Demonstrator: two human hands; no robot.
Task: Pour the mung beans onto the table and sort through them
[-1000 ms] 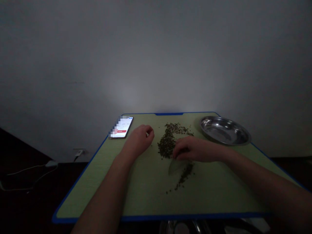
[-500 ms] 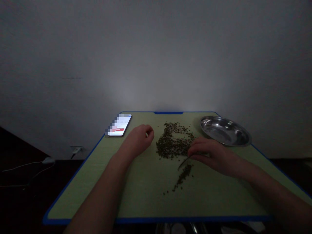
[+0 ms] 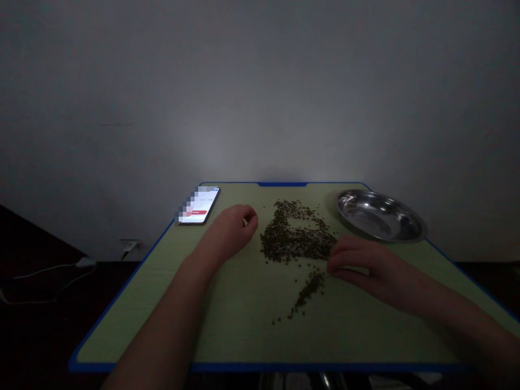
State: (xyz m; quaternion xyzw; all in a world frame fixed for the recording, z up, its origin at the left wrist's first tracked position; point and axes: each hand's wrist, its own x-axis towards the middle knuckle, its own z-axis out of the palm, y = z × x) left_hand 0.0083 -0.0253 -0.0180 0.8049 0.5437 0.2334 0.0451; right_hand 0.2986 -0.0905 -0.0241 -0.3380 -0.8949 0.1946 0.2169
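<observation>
A pile of small dark grains (image 3: 280,244), like beans or seeds, lies spread on the table, with a gap in its upper part. Nearer me is a smaller streak of the same grains (image 3: 307,292). My left hand (image 3: 233,227) rests left of the pile, fingers curled in; what they hold, if anything, is hidden. At the pile's right edge, my right hand (image 3: 353,262) has its thumb and fingers pinched together. The slender dark tool seen in it earlier is hard to make out against the grains.
A shiny oval metal bowl (image 3: 379,216) stands at the back right of the blue-edged table (image 3: 235,330). At the back left lies a lit phone (image 3: 201,208). Beyond is a wall (image 3: 260,97), with a plug and cables (image 3: 86,262) at the lower left.
My right hand has moved right and slightly nearer me, and the slender tool no longer shows clearly. A few grains lie newly between pile and streak. The left hand stays put.
</observation>
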